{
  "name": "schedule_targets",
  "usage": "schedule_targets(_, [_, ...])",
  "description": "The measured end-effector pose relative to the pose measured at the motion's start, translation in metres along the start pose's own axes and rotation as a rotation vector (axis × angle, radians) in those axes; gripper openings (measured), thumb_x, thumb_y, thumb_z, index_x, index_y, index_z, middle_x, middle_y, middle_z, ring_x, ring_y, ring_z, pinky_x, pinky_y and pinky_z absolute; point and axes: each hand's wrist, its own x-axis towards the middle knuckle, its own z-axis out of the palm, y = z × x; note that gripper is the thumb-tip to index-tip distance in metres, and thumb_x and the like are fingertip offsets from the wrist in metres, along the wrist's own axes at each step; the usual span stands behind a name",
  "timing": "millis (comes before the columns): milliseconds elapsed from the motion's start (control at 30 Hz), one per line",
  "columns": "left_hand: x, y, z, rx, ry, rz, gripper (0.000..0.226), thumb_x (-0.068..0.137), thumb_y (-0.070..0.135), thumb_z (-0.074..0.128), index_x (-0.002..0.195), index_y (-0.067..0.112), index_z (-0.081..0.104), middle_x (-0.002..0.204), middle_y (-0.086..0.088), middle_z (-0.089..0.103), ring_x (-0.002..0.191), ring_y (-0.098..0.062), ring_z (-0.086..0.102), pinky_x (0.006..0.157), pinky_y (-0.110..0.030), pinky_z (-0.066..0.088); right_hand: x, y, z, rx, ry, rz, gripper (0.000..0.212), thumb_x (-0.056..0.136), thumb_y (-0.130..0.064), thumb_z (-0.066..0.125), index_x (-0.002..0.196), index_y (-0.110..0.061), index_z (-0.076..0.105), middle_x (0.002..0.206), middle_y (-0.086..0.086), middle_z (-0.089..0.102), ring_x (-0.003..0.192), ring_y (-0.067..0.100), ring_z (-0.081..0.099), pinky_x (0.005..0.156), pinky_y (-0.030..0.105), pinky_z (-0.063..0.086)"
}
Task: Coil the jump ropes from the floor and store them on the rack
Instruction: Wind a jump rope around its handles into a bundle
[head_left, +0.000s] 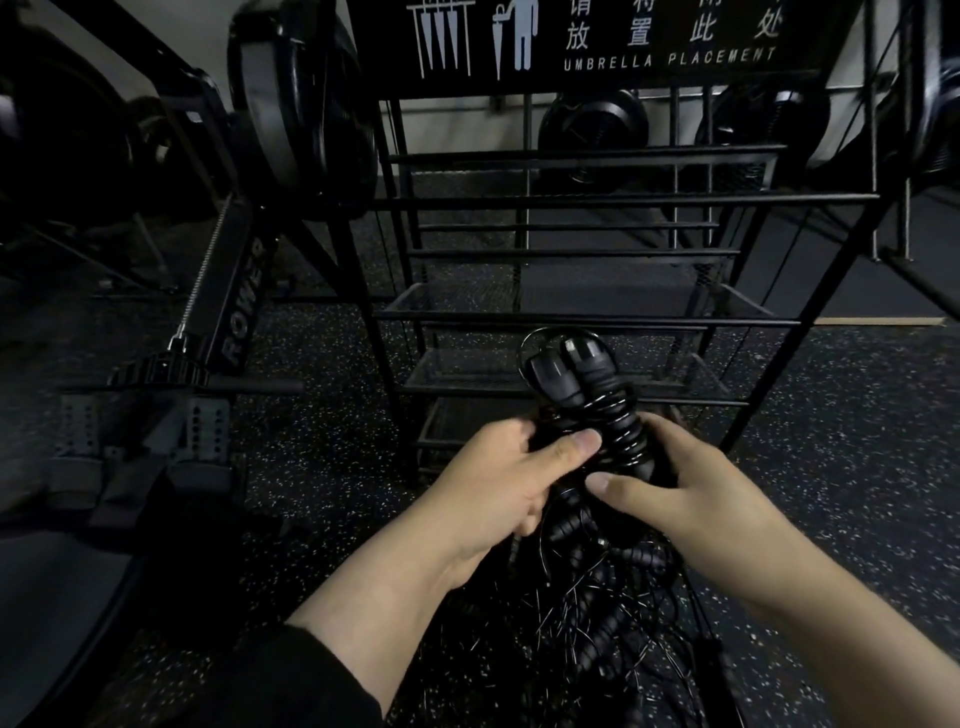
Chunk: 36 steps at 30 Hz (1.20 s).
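Note:
A coiled black jump rope, its two handles side by side with thin cord wound round them, is held upright in front of the black metal rack. My left hand grips the bundle from the left, thumb across the cord. On the right, my right hand holds the same bundle, thumb pointing left. Below my hands a tangled pile of more black jump ropes lies on the speckled floor. The rack's mesh shelves just beyond the bundle hold nothing I can make out.
A rowing machine with footrests stands to the left of the rack. The rack carries an "UMBRELLA PLACEMENT" sign on top. Round black fan-like machines sit behind it. Dark speckled rubber floor spreads to the right.

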Motion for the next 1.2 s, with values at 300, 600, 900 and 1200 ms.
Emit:
schedule_targets(300, [0.0, 0.002, 0.002, 0.006, 0.012, -0.096, 0.033, 0.09, 0.049, 0.072, 0.091, 0.017, 0.063, 0.072, -0.001, 0.056, 0.047, -0.006, 0.032, 0.042, -0.018, 0.028, 0.004, 0.011, 0.007, -0.299, 0.248, -0.028, 0.049, 0.085, -0.036, 0.08, 0.122, -0.048, 0.05, 0.08, -0.019, 0.07, 0.075, -0.011, 0.064, 0.055, 0.009, 0.044])
schedule_targets(600, [-0.008, 0.002, 0.012, -0.042, 0.039, -0.101, 0.039, 0.082, 0.063, 0.071, 0.09, 0.025, 0.073, 0.071, 0.005, 0.036, 0.052, -0.007, 0.024, 0.047, -0.023, 0.022, 0.003, 0.015, 0.012, -0.505, 0.124, -0.128, 0.062, 0.092, -0.034, 0.072, 0.137, -0.045, 0.032, 0.106, -0.026, 0.057, 0.087, -0.015, 0.056, 0.068, 0.005, 0.042])
schedule_targets(900, [-0.01, 0.006, 0.008, -0.058, 0.047, -0.023, 0.022, 0.085, 0.062, 0.069, 0.08, 0.041, 0.075, 0.059, 0.013, 0.033, 0.049, -0.006, 0.027, 0.045, -0.021, 0.026, 0.006, 0.011, 0.007, 0.105, 0.099, -0.001, 0.059, 0.078, -0.064, 0.063, 0.132, -0.047, 0.049, 0.111, -0.015, 0.073, 0.101, 0.003, 0.071, 0.095, 0.031, 0.056])
schedule_targets(1200, [-0.007, 0.011, 0.007, 0.009, -0.053, -0.004, 0.025, 0.09, 0.054, 0.067, 0.078, 0.035, 0.077, 0.075, -0.001, 0.038, 0.055, -0.008, 0.023, 0.049, -0.023, 0.021, 0.005, 0.005, -0.004, -0.051, 0.114, 0.036, 0.085, 0.068, -0.054, 0.083, 0.145, -0.038, 0.05, 0.11, -0.019, 0.074, 0.099, -0.001, 0.069, 0.09, 0.023, 0.052])
